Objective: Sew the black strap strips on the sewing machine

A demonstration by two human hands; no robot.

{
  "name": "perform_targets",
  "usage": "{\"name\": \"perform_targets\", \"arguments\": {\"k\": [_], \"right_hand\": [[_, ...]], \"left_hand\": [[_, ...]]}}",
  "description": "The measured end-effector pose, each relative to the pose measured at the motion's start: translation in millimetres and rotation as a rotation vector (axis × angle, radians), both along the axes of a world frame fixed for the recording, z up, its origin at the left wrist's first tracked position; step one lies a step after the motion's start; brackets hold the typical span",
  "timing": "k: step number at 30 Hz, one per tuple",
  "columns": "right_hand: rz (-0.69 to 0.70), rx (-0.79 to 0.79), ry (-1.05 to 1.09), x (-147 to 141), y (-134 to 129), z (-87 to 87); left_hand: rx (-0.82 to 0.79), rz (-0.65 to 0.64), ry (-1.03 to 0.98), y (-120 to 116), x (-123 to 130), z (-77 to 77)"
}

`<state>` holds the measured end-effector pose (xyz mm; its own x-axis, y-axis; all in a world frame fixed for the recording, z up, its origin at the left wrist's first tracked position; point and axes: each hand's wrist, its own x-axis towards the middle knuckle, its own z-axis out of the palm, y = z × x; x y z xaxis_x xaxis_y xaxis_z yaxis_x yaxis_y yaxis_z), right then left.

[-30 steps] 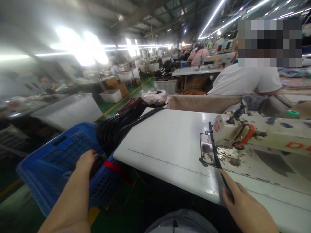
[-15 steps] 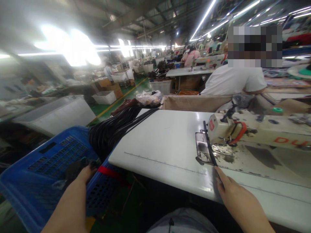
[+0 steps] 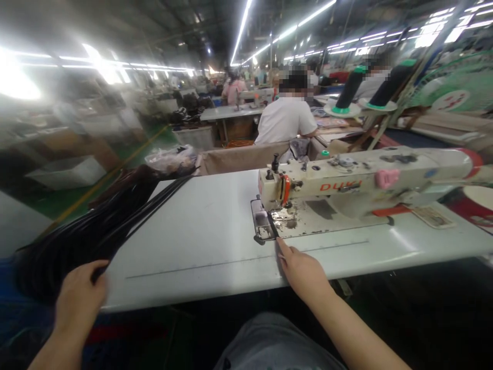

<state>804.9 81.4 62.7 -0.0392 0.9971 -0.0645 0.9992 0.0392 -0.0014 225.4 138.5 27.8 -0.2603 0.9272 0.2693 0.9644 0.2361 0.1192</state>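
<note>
White table [image 3: 185, 226] biggest, runs under and beyond right hand [image 3: 304, 270]; its left edge is by left hand [image 3: 80, 295]. Sewing machine [image 3: 358, 180] on it, ahead and to the right of right hand, its head over the metal plate [image 3: 292, 221] and blocking part of the view there. Cloth-sided bin [image 3: 239, 160] behind table, beyond both hands. Person in white shirt [image 3: 285, 121] past the bin, back turned. Bundle of black strips [image 3: 77, 231] ahead of left hand, hangs over the table's left side and covers its far left corner; left hand hides part of it. Blue basket [image 3: 13, 290] left of left hand, blurry, partly under the bundle. Clear plastic bag [image 3: 173, 158] past bundle. Two dark thread cones [image 3: 393, 85] behind machine, green ends. Pink thing [image 3: 387, 178] on machine arm, can't tell what.

Left hand: fingers curled, thumb near forefinger, at bundle's near edge. Something dark at the fingertips, too blurred to tell if gripped. Right hand: closed on near end of black strip [image 3: 273, 225], forefinger pointing along it; strip lies flat from fingertips toward the machine head, far end hidden there.
</note>
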Motion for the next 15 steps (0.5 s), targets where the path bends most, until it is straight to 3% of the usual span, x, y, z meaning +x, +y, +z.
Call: {"name": "perform_targets", "arguments": {"k": [5,8,11,15], "right_hand": [[0.002,-0.016,0.036,1,-1,0.2],[0.007,0.005,0.064,3,-2,-0.3],[0.015,0.034,0.071,4,-3,-3.3],[0.031,0.070,0.051,4,-2,-7.2]], "left_hand": [[0.081,-0.477,-0.200,37,169,-1.6],[0.014,-0.684,-0.177,52,251,-6.6],[-0.084,-0.683,-0.068,82,299,-0.6],[-0.247,-0.504,-0.033,136,313,18.3]]}}
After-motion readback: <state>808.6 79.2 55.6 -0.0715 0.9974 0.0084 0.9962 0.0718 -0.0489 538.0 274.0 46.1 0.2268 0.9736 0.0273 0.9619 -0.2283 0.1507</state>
